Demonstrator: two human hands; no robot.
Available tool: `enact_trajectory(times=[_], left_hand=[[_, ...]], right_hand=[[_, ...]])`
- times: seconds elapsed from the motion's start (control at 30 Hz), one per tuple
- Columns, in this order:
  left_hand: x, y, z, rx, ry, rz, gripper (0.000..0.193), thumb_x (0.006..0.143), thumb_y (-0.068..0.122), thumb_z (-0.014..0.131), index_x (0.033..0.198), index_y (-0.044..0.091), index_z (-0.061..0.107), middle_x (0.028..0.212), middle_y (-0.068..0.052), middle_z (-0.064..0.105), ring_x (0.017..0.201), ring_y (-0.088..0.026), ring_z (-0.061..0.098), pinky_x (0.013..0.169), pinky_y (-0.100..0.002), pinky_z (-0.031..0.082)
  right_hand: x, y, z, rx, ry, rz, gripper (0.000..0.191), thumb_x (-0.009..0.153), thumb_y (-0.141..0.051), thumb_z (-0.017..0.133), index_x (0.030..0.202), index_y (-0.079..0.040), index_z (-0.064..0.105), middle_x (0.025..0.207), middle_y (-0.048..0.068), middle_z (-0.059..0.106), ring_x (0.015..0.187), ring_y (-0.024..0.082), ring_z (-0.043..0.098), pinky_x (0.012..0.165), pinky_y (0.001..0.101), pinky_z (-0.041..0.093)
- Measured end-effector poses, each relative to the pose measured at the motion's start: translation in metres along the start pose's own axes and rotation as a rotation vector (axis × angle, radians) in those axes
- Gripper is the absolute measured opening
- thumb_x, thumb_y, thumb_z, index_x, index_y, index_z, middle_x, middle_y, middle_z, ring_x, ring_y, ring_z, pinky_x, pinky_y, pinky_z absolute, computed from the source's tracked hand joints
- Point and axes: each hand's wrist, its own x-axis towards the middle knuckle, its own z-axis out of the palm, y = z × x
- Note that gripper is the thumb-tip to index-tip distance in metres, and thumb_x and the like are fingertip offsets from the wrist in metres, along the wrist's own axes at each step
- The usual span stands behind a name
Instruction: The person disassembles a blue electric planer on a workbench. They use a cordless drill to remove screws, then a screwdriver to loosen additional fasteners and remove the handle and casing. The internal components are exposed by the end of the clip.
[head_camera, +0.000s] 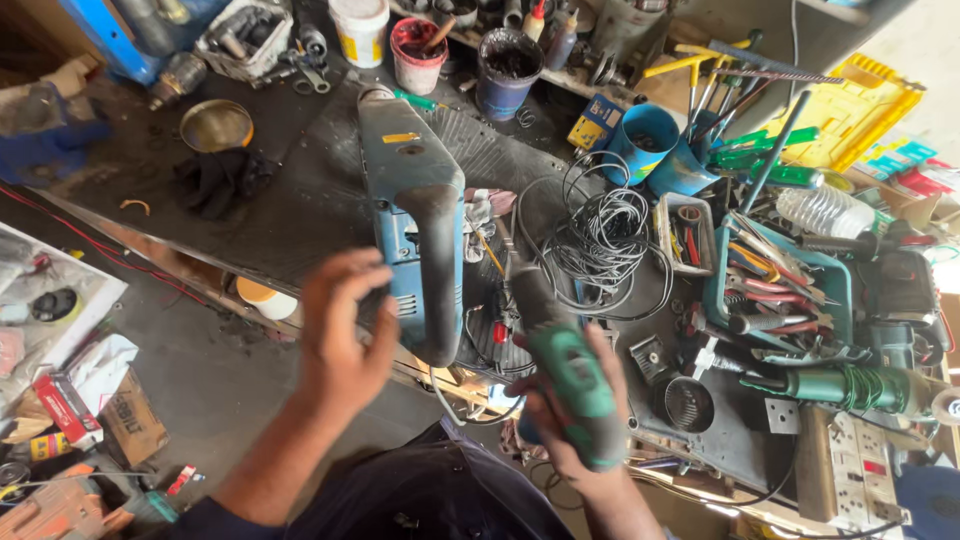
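Right hand (575, 405) grips green tool (572, 375)

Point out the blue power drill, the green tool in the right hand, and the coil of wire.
blue power drill (405, 170), head view, on its upper body.
green tool (570, 375), head view, on its green casing, held in the right hand.
coil of wire (600, 235), head view, on the bundled loops.

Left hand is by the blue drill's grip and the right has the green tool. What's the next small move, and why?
Probably close the left hand around the dark handle of the blue rotary hammer drill. The open fingers sit beside the handle without gripping it, while the right hand is occupied holding the green power tool.
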Motion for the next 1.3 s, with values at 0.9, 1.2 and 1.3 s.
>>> enact_trajectory(times=[0.9, 1.2, 1.3], left_hand=[[0.21, -0.081, 0.056, -0.315, -1.041, 0.347, 0.085, 0.096, 0.074, 0.036, 0.153, 0.011, 0.047, 0.114, -0.002, 0.071, 0.11, -0.024, 0.061, 0.108, -0.042, 0.036], [0.209, -0.087, 0.054, -0.329, -1.006, 0.339, 0.083, 0.097, 0.075, 0.038, 0.15, 0.012, 0.05, 0.116, -0.003, 0.07, 0.116, -0.026, 0.061, 0.109, -0.044, 0.036], [0.21, -0.089, 0.055, -0.315, -1.007, 0.34, 0.083, 0.096, 0.075, 0.039, 0.149, 0.012, 0.051, 0.114, -0.003, 0.07, 0.114, -0.027, 0.06, 0.109, -0.044, 0.036]], right_hand=[[0.036, 0.013, 0.03, -0.385, 0.05, -0.007, 0.073, 0.085, 0.001, 0.069, 0.152, -0.002, 0.038, 0.085, 0.003, 0.076, 0.074, 0.015, 0.079, 0.068, 0.0267, 0.063], [0.044, 0.021, 0.03, -0.364, 0.049, -0.056, 0.074, 0.084, 0.0, 0.073, 0.15, -0.002, 0.039, 0.091, 0.008, 0.076, 0.079, 0.018, 0.082, 0.069, 0.0285, 0.065], [0.043, 0.023, 0.031, -0.277, 0.065, -0.093, 0.071, 0.086, 0.001, 0.071, 0.149, 0.001, 0.039, 0.092, 0.011, 0.076, 0.08, 0.019, 0.082, 0.069, 0.0295, 0.065]])
